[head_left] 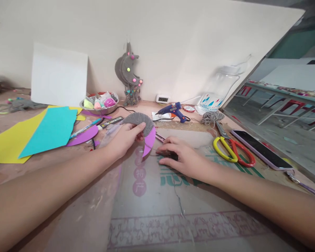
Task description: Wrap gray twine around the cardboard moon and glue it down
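Note:
My left hand (127,137) pinches a purple crescent (150,139) between thumb and fingers, above the plastic-covered work surface. Grey yarn is wound closely round the crescent's upper part; its lower tip is bare purple. To the right, my right hand (185,154) curls its fingers round a strand of grey yarn (179,200). This strand runs from the crescent to the fingers and trails down over the printed plastic sheet (147,217). The exact grip on the strand is partly hidden by the fingers. A pink pen-like stick (160,138) lies just behind my right hand.
Scissors (233,150), a phone (262,148) and a yarn ball (212,118) lie right. A blue glue gun (173,110), clock (163,98) and jar (217,91) stand behind. Left are coloured sheets (49,129) and a bowl (99,110). Moon ornaments (130,70) hang on the wall.

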Available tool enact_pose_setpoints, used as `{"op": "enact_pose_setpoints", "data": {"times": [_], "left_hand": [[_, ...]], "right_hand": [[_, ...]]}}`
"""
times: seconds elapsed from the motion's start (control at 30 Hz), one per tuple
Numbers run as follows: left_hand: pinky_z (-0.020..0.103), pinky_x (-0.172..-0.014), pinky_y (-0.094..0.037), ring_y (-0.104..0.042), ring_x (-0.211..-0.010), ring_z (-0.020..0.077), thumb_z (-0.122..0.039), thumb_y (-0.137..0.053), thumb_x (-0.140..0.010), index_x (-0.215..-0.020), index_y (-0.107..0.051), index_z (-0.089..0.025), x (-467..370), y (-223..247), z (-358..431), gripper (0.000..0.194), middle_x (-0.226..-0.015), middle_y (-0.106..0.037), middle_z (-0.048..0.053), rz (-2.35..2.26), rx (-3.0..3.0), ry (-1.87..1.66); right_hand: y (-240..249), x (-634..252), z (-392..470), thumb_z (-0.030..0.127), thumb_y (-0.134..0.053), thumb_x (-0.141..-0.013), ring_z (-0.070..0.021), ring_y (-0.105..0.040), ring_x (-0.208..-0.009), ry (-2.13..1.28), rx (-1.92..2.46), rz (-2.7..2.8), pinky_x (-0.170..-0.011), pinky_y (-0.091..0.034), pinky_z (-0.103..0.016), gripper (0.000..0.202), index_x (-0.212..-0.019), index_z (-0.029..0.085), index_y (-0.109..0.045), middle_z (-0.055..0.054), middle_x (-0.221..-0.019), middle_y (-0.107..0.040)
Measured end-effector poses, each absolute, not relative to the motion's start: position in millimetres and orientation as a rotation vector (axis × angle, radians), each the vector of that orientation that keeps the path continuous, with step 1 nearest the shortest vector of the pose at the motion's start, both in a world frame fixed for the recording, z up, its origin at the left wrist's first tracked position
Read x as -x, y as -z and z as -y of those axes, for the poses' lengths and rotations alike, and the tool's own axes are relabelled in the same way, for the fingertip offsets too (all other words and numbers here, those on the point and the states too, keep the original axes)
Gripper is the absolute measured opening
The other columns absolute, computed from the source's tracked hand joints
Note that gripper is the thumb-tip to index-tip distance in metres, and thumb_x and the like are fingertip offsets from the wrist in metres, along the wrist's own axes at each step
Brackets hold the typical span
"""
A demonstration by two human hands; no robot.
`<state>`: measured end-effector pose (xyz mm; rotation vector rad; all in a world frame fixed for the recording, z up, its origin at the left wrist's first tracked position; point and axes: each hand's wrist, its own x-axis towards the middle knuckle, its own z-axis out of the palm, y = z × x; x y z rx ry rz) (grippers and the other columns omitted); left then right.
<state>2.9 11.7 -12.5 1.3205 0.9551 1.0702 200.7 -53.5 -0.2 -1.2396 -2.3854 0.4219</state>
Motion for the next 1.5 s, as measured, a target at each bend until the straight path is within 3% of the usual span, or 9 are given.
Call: {"op": "enact_pose_setpoints", "data": {"times": [0.2,0.53,0.73,0.9,1.03,1.2,1.3,1.43,1.5], "left_hand": [[0.024,-0.051,-0.035,-0.047,-0.051,0.0104,-0.045,-0.055,-0.073,-0.057,-0.05,-0.017,-4,7,-5,0.033,-0.054,-0.05,-0.001,-1.034,-1.434,-1.004],[0.023,-0.048,-0.035,-0.048,-0.05,0.0102,-0.049,-0.052,-0.074,-0.057,-0.05,-0.017,-5,9,-2,0.036,-0.054,-0.051,-0.001,-1.037,-1.511,-0.906],[0.023,-0.047,-0.035,-0.047,-0.049,0.0098,-0.045,-0.054,-0.074,-0.058,-0.051,-0.016,-5,6,-1,0.033,-0.053,-0.051,-0.001,-1.006,-1.528,-0.921],[0.023,-0.048,-0.035,-0.046,-0.049,0.0097,-0.044,-0.054,-0.074,-0.056,-0.053,-0.015,-6,2,0,0.035,-0.053,-0.052,0.0,-1.076,-1.596,-0.941],[0.022,-0.046,-0.034,-0.045,-0.048,0.0097,-0.043,-0.055,-0.074,-0.056,-0.053,-0.015,-5,1,0,0.034,-0.053,-0.052,0.001,-1.09,-1.586,-0.952],[0.022,-0.046,-0.033,-0.044,-0.047,0.009,-0.044,-0.055,-0.074,-0.057,-0.051,-0.016,-5,5,-1,0.033,-0.053,-0.049,-0.001,-1.057,-1.54,-0.941],[0.022,-0.047,-0.034,-0.046,-0.049,0.0094,-0.046,-0.055,-0.074,-0.06,-0.05,-0.017,-5,10,-3,0.033,-0.055,-0.048,-0.002,-1.018,-1.481,-0.942],[0.024,-0.049,-0.033,-0.045,-0.051,0.0103,-0.048,-0.054,-0.073,-0.061,-0.052,-0.017,-3,13,-7,0.033,-0.056,-0.051,-0.001,-1.01,-1.46,-0.984],[0.024,-0.051,-0.033,-0.045,-0.051,0.0109,-0.048,-0.053,-0.073,-0.058,-0.052,-0.017,-2,13,-9,0.034,-0.056,-0.051,0.0,-1.011,-1.473,-1.02]], "right_hand": [[-13,-197,61,0.032,-0.038,-0.09,-0.0135,-0.056,-0.074,-0.527,1.223,2.266,-0.07,-0.045,-0.027,0.025,-0.083,0.019,-0.058,-0.003,-0.079,-0.061],[-11,-213,36,0.034,-0.041,-0.088,-0.014,-0.055,-0.072,-0.356,1.366,1.972,-0.07,-0.041,-0.027,0.028,-0.071,0.018,-0.057,-0.001,-0.071,-0.061],[-1,-221,23,0.031,-0.05,-0.082,-0.018,-0.054,-0.084,-0.297,1.479,1.969,-0.07,-0.04,-0.031,0.019,-0.093,0.018,-0.059,-0.005,-0.097,-0.062],[-5,-209,42,0.034,-0.048,-0.084,-0.0124,-0.052,-0.071,-0.537,1.294,1.928,-0.062,-0.041,-0.027,0.014,-0.084,0.02,-0.047,-0.005,-0.109,-0.059],[-7,-200,53,0.036,-0.047,-0.085,-0.0079,-0.047,-0.057,-0.775,1.227,1.906,-0.054,-0.04,-0.025,0.016,-0.092,0.022,-0.042,-0.004,-0.115,-0.056],[-5,-214,33,0.031,-0.045,-0.085,-0.0092,-0.049,-0.065,-0.655,1.176,1.663,-0.064,-0.043,-0.025,0.012,-0.091,0.02,-0.047,-0.003,-0.098,-0.057],[-3,-221,27,0.03,-0.046,-0.084,-0.0089,-0.046,-0.062,-0.569,1.225,1.605,-0.061,-0.041,-0.024,0.012,-0.087,0.019,-0.05,-0.002,-0.089,-0.057],[-6,-207,46,0.036,-0.048,-0.084,-0.0086,-0.046,-0.061,-0.75,1.278,1.959,-0.057,-0.04,-0.024,0.017,-0.084,0.019,-0.051,-0.003,-0.093,-0.059],[-9,-196,60,0.037,-0.052,-0.082,-0.0086,-0.045,-0.057,-0.795,1.297,2.168,-0.054,-0.038,-0.023,0.017,-0.086,0.02,-0.052,-0.001,-0.081,-0.058]]}}
